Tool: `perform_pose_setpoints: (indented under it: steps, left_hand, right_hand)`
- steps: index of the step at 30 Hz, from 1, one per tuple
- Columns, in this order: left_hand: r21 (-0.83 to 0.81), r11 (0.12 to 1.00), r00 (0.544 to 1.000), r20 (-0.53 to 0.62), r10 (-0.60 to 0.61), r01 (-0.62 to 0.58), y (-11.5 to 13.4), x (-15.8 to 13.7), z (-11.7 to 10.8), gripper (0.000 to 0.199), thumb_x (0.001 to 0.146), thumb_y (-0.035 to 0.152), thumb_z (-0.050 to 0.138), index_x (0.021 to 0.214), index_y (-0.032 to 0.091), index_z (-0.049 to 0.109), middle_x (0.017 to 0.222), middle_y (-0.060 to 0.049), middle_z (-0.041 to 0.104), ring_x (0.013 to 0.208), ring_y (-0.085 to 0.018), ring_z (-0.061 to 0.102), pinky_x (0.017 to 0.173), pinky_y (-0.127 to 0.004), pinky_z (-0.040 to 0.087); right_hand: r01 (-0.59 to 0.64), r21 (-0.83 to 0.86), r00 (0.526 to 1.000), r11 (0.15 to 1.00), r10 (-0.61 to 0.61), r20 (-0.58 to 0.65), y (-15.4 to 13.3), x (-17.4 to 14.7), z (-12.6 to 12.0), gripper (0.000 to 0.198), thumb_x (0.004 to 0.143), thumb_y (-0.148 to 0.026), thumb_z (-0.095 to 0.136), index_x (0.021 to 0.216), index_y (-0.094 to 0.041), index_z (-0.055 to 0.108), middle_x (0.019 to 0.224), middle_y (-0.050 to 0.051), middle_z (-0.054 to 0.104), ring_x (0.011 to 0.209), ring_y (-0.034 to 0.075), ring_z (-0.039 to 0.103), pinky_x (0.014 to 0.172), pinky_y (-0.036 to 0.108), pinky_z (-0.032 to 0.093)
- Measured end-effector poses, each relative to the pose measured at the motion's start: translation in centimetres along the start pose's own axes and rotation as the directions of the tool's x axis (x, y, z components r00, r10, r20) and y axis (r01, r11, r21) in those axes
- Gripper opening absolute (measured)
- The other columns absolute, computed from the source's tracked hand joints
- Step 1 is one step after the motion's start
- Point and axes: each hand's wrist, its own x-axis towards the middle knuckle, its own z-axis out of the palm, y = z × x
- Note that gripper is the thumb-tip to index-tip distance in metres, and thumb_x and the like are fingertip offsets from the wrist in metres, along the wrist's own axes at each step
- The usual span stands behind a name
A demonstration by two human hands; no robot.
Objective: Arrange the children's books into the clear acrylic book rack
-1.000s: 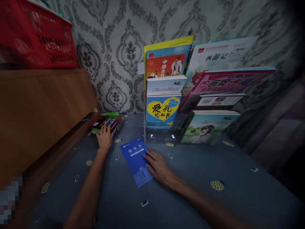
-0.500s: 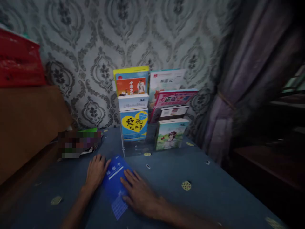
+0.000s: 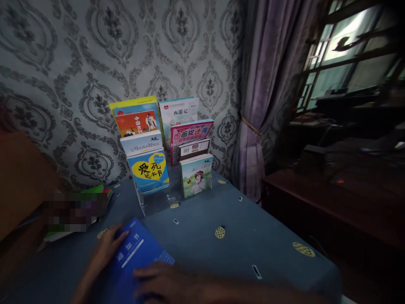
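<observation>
A blue booklet (image 3: pixel 130 249) with white Chinese lettering and "2022" on its cover lies slanted on the cloth-covered table, close to me. At its left edge rests my left hand (image 3: pixel 106 247), thumb apart from the fingers and laid over the cover's edge. My right hand (image 3: pixel 160 278) lies across the lower part of the cover with its fingers stretched out; it is blurred by motion. A block of fine pale print shows on the booklet's right side. The near end of the booklet is partly hidden by my right hand and cut by the frame.
Beyond the booklet a clear stand (image 3: pixel 141 202) holds several upright books, among them a blue and yellow book (image 3: pixel 148 171) and a green book (image 3: pixel 196 177). At left are a stack of books (image 3: pixel 95 192) and a brown box (image 3: pixel 25 181). A curtain (image 3: pixel 256 126) hangs at right.
The view has swung right, so the stand and books sit further left in it. The booklet appears turned, with its fine print now further right. Both hands stay at the booklet.
</observation>
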Motion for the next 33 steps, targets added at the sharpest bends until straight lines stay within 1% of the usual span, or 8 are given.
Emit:
perform_pose_setpoints:
  steps: [3, 6, 10, 13, 16, 20, 27, 33]
  left_hand:
    - [-0.211, 0.977, 0.999, -0.034, -0.013, 0.005, 0.0, 0.2, -0.5, 0.063, 0.066, 0.074, 0.054, 0.094, 0.020, 0.070, 0.101, -0.008, 0.076, 0.102, -0.031, 0.068, 0.090, -0.040, 0.054]
    - [-0.278, 0.960, 0.998, -0.064, 0.004, -0.022, 0.8, 0.1, -0.8, 0.066, 0.064, 0.074, 0.058, 0.099, 0.018, 0.070, 0.105, -0.009, 0.075, 0.105, -0.032, 0.067, 0.091, -0.040, 0.055]
    - [-0.226, 0.970, 0.993, -0.086, 0.076, -0.094, 1.4, -0.1, -0.7, 0.061, 0.068, 0.078, 0.053, 0.082, 0.021, 0.070, 0.087, -0.006, 0.075, 0.091, -0.030, 0.068, 0.082, -0.040, 0.056]
    - [-0.200, 0.971, 0.989, -0.085, 0.118, -0.132, 1.7, -0.3, -0.3, 0.059, 0.071, 0.080, 0.048, 0.071, 0.024, 0.066, 0.074, -0.004, 0.071, 0.079, -0.028, 0.067, 0.073, -0.037, 0.055]
    - [-0.193, 0.968, 0.987, -0.052, 0.153, -0.160, 2.1, -0.4, -0.2, 0.057, 0.072, 0.078, 0.048, 0.070, 0.023, 0.063, 0.068, -0.002, 0.067, 0.069, -0.023, 0.062, 0.068, -0.033, 0.051]
    - [-0.179, 0.968, 0.982, 0.034, 0.187, -0.178, 2.0, -0.6, -0.3, 0.050, 0.078, 0.070, 0.046, 0.064, 0.022, 0.054, 0.061, 0.001, 0.058, 0.059, -0.017, 0.053, 0.061, -0.028, 0.045]
    - [-0.217, 0.958, 0.973, 0.094, 0.211, -0.187, 1.3, -0.6, 0.1, 0.046, 0.083, 0.063, 0.045, 0.065, 0.022, 0.052, 0.061, 0.003, 0.055, 0.060, -0.016, 0.052, 0.059, -0.025, 0.041]
    - [-0.230, 0.956, 0.973, 0.102, 0.207, -0.180, 3.2, -0.9, -1.1, 0.045, 0.083, 0.063, 0.043, 0.068, 0.022, 0.056, 0.063, 0.002, 0.058, 0.061, -0.016, 0.053, 0.060, -0.026, 0.041]
  right_hand:
    - [-0.251, 0.137, 0.926, 0.958, 0.279, -0.252, -0.2, 0.2, -1.2, 0.063, 0.091, -0.027, 0.058, 0.151, -0.019, 0.039, 0.161, 0.013, 0.031, 0.147, 0.024, 0.031, 0.117, 0.037, 0.031]
    - [-0.383, 0.203, 0.778, 0.901, 0.433, -0.455, 1.7, 0.7, -3.0, 0.071, 0.084, -0.022, 0.061, 0.151, -0.020, 0.036, 0.153, 0.014, 0.042, 0.133, 0.026, 0.049, 0.110, 0.041, 0.042]
    - [-0.423, 0.044, 0.600, 0.905, 0.316, -0.735, 5.0, -0.1, -8.9, 0.055, 0.083, -0.014, 0.050, 0.138, -0.022, 0.050, 0.135, 0.013, 0.055, 0.106, 0.024, 0.063, 0.093, 0.041, 0.054]
    - [-0.512, -0.238, 0.488, 0.826, 0.052, -0.871, 5.8, -2.3, -15.4, 0.049, 0.087, -0.016, 0.044, 0.135, -0.020, 0.051, 0.139, 0.015, 0.049, 0.126, 0.028, 0.051, 0.106, 0.047, 0.044]
    - [-0.592, -0.450, 0.498, 0.668, -0.135, -0.857, 5.8, -3.8, -21.3, 0.046, 0.087, -0.018, 0.045, 0.133, -0.018, 0.053, 0.139, 0.018, 0.047, 0.132, 0.032, 0.043, 0.109, 0.053, 0.039]
    - [-0.622, -0.520, 0.585, 0.585, -0.095, -0.805, 6.5, -3.7, -25.5, 0.047, 0.083, -0.017, 0.051, 0.130, -0.018, 0.056, 0.125, 0.016, 0.053, 0.120, 0.030, 0.050, 0.104, 0.048, 0.044]
    - [-0.700, -0.473, 0.548, 0.535, -0.021, -0.836, 7.3, -3.0, -25.7, 0.044, 0.085, -0.022, 0.052, 0.128, -0.018, 0.057, 0.126, 0.015, 0.051, 0.113, 0.030, 0.055, 0.091, 0.043, 0.051]
    - [-0.654, -0.457, 0.539, 0.602, -0.053, -0.841, 6.6, -3.7, -24.8, 0.050, 0.085, -0.020, 0.051, 0.134, -0.020, 0.053, 0.134, 0.016, 0.047, 0.121, 0.031, 0.053, 0.096, 0.047, 0.050]
